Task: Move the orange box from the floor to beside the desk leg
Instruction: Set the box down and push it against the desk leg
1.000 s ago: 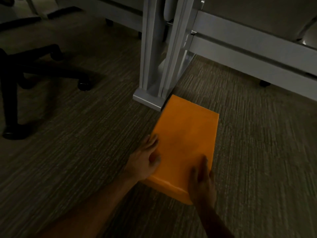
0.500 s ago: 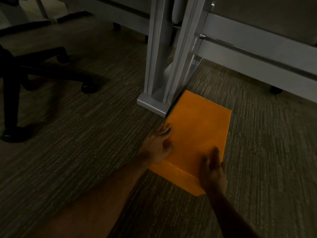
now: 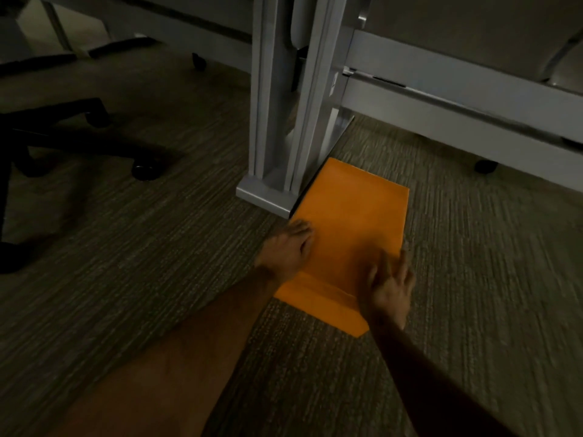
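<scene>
Dim striped grey carpet (image 3: 142,279) carries the flat orange cardboard box (image 3: 353,228), lying just beside the grey metal desk leg (image 3: 277,121) (seemingly touching its foot). Left hand (image 3: 288,247) rests spread on its edge; right hand (image 3: 389,285), blurred, looks open above it. Placement seems nearly done; only releasing remains

The orange box (image 3: 350,234) looks like smooth, matt card, plain under the fingers of the left hand (image 3: 288,249) and right hand (image 3: 389,287). Just beyond the left fingertips, the desk leg (image 3: 284,127) is smooth painted metal with a faint sheen. The floor (image 3: 157,279) around both hands is rough, ribbed carpet, matt throughout.
</scene>
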Action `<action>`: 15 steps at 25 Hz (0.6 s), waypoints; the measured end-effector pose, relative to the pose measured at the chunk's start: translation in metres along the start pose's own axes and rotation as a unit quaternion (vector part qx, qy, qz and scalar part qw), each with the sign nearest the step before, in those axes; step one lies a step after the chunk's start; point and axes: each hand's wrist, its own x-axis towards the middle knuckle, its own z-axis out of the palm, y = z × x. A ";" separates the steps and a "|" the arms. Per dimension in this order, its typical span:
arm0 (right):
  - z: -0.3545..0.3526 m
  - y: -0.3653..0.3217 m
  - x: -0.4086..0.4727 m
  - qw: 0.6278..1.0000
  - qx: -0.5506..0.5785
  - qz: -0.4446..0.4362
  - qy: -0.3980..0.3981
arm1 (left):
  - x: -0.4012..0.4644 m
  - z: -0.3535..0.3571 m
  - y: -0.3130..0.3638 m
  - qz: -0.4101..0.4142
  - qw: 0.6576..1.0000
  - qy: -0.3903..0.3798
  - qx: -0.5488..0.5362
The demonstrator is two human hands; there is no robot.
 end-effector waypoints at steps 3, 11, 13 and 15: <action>-0.006 0.001 -0.009 0.985 -0.061 -0.161 -0.010 | -0.004 -0.007 -0.003 0.008 0.986 -0.153 0.072; -0.008 0.034 -0.020 0.965 -0.132 -0.189 -0.126 | -0.003 -0.002 -0.021 0.102 0.953 -0.227 0.173; -0.007 0.031 -0.013 0.968 -0.104 -0.191 -0.124 | 0.001 0.000 -0.022 0.115 0.953 -0.219 0.175; -0.007 0.031 -0.004 0.971 -0.084 -0.184 -0.130 | 0.007 -0.001 -0.020 0.111 0.953 -0.222 0.174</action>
